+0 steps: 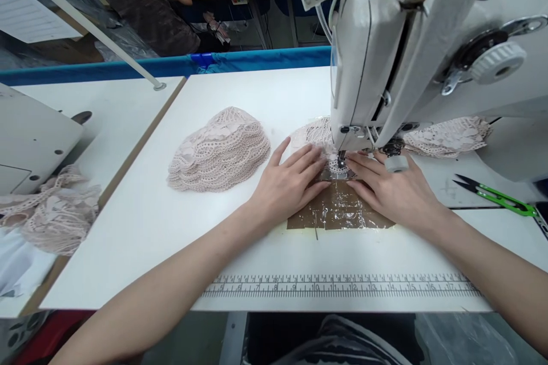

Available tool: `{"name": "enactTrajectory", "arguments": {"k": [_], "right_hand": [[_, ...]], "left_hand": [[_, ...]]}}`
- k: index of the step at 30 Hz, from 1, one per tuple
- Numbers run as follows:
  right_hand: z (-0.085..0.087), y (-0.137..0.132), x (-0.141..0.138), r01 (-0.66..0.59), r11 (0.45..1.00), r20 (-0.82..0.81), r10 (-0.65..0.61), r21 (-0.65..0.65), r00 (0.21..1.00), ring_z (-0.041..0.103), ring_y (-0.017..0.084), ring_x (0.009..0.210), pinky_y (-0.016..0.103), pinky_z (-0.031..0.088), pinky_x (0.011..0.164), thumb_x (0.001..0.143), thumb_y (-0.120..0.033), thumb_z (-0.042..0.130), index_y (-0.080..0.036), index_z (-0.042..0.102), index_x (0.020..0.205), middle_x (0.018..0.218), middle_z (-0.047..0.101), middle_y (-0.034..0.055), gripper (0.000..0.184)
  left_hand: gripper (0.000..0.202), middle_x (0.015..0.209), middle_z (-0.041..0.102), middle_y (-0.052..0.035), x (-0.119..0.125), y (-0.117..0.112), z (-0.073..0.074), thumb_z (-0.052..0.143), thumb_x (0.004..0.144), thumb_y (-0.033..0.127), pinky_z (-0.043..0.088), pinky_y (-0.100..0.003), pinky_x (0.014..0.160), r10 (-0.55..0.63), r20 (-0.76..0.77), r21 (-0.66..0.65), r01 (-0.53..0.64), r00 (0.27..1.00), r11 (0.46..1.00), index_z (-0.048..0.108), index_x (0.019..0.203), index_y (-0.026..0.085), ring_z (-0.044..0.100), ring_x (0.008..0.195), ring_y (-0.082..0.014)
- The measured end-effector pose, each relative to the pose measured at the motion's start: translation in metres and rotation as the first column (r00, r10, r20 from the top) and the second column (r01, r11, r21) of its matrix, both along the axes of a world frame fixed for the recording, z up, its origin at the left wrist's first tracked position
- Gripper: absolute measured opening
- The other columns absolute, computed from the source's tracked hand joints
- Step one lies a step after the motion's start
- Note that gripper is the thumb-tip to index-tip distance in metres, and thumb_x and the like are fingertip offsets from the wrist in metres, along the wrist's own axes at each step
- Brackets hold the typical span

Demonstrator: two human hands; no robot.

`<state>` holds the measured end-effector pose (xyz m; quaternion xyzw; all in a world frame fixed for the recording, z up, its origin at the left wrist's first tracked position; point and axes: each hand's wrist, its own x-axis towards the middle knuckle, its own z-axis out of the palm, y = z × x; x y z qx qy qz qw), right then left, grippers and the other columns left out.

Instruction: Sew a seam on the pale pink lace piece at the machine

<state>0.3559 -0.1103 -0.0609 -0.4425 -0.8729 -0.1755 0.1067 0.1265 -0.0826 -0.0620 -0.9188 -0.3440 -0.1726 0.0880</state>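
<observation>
Under the presser foot (341, 158) of a white sewing machine (363, 63) lies a pale pink lace piece (314, 131). My left hand (295, 179) rests flat on its left side, fingers stretched out toward the needle. On the other side of the foot, my right hand (391, 185) lies with fingers extended over the lace, partly hidden by the machine head. Both thumbs reach to the brown tape-covered patch (338, 208) in front of the foot. A stack of similar lace pieces (220, 151) sits to the left of my left hand.
More lace (447, 137) lies behind the machine head at right. Green thread snips (496, 194) rest to the right of my right hand. A printed ruler (342, 286) runs along the front edge. Bunched lace (64, 211) lies on the left table. A person (141, 5) is beyond the blue cloth edge.
</observation>
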Motion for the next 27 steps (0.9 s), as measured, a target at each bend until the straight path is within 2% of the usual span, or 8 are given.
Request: {"name": "enactTrajectory", "arguments": {"k": [3, 5, 8, 13, 16, 18, 22, 27], "right_hand": [[0.005, -0.002, 0.003, -0.010, 1.000, -0.006, 0.010, 0.024, 1.000, 0.062, 0.024, 0.098, 0.047, 0.032, 0.102, 0.098, -0.031, 0.042, -0.013, 0.061, 0.122, 0.107, 0.071, 0.0098, 0.036], [0.007, -0.005, 0.004, -0.026, 0.997, -0.029, 0.028, 0.073, 0.999, 0.064, 0.023, 0.089, 0.045, 0.035, 0.100, 0.096, -0.028, 0.046, -0.014, 0.064, 0.119, 0.104, 0.073, 0.0084, 0.032], [0.010, -0.011, -0.002, -0.082, 0.986, -0.099, 0.096, 0.145, 0.990, 0.065, 0.019, 0.078, 0.038, 0.042, 0.089, 0.091, -0.017, 0.052, -0.014, 0.067, 0.112, 0.102, 0.073, 0.0060, 0.026], [0.010, -0.018, -0.013, -0.263, 0.965, -0.150, 0.259, -0.005, 0.954, 0.063, 0.017, 0.101, 0.029, 0.045, 0.078, 0.086, -0.008, 0.053, -0.017, 0.068, 0.105, 0.110, 0.071, 0.0021, 0.025], [0.013, -0.020, -0.014, -0.168, 0.976, -0.119, 0.185, 0.139, 0.976, 0.065, 0.016, 0.081, 0.032, 0.045, 0.079, 0.084, -0.008, 0.055, -0.017, 0.069, 0.097, 0.086, 0.074, 0.0016, 0.021], [0.013, -0.023, -0.014, -0.132, 0.976, -0.120, 0.154, 0.173, 0.981, 0.064, 0.016, 0.077, 0.033, 0.046, 0.081, 0.084, -0.006, 0.054, -0.016, 0.069, 0.101, 0.087, 0.073, 0.0016, 0.024], [0.009, -0.025, -0.016, -0.126, 0.992, -0.114, 0.124, -0.014, 0.986, 0.063, 0.019, 0.095, 0.031, 0.048, 0.078, 0.084, -0.001, 0.049, -0.012, 0.065, 0.111, 0.115, 0.068, 0.0060, 0.033], [0.007, -0.017, -0.013, 0.026, 0.994, -0.079, -0.034, -0.103, 0.996, 0.064, 0.023, 0.090, 0.032, 0.045, 0.060, 0.092, -0.015, 0.046, -0.010, 0.066, 0.105, 0.108, 0.070, 0.0120, 0.025]], "left_hand": [[0.042, 0.124, 0.063, -0.0097, -0.002, -0.006, 0.003, 0.042, 0.097, 0.043, 0.033, -0.054, 0.109, -0.044, -0.020, 0.050, 0.045, 0.999, 0.998, 0.057, 0.126, 0.016, 0.062, 0.113, -0.0250], [0.029, 0.096, 0.074, -0.0026, -0.003, -0.013, 0.008, 0.048, 0.095, 0.038, 0.044, -0.043, 0.096, -0.093, 0.035, 0.151, 0.087, 0.995, 0.985, 0.065, 0.109, 0.019, 0.070, 0.082, -0.0174], [0.015, 0.062, 0.068, 0.0061, -0.003, -0.017, 0.014, 0.054, 0.092, 0.028, 0.047, -0.033, 0.070, -0.137, 0.132, 0.239, 0.103, 0.982, 0.966, 0.066, 0.089, 0.021, 0.060, 0.053, -0.0104], [0.016, 0.099, 0.073, -0.0003, -0.003, -0.010, 0.012, 0.051, 0.091, 0.019, 0.046, -0.035, 0.092, -0.143, 0.118, 0.090, 0.133, 0.983, 0.987, 0.063, 0.102, 0.019, 0.067, 0.090, -0.0148], [0.016, 0.096, 0.074, 0.0009, -0.002, -0.007, 0.009, 0.051, 0.092, 0.018, 0.045, -0.035, 0.092, -0.169, 0.151, 0.038, 0.165, 0.974, 0.986, 0.063, 0.101, 0.019, 0.067, 0.085, -0.0131], [0.016, 0.101, 0.073, 0.0002, -0.001, -0.006, 0.009, 0.050, 0.092, 0.019, 0.045, -0.034, 0.091, -0.173, 0.179, 0.019, 0.173, 0.968, 0.985, 0.063, 0.102, 0.020, 0.067, 0.091, -0.0134], [0.022, 0.111, 0.069, -0.0044, 0.000, -0.005, 0.006, 0.048, 0.094, 0.016, 0.042, -0.035, 0.096, -0.154, 0.147, -0.048, 0.162, 0.977, 0.986, 0.061, 0.112, 0.017, 0.063, 0.103, -0.0164], [0.025, 0.102, 0.067, -0.0067, 0.007, -0.008, 0.003, 0.047, 0.095, 0.020, 0.045, -0.036, 0.086, -0.133, 0.110, -0.144, 0.148, 0.985, 0.978, 0.063, 0.114, 0.016, 0.059, 0.092, -0.0191]]}}
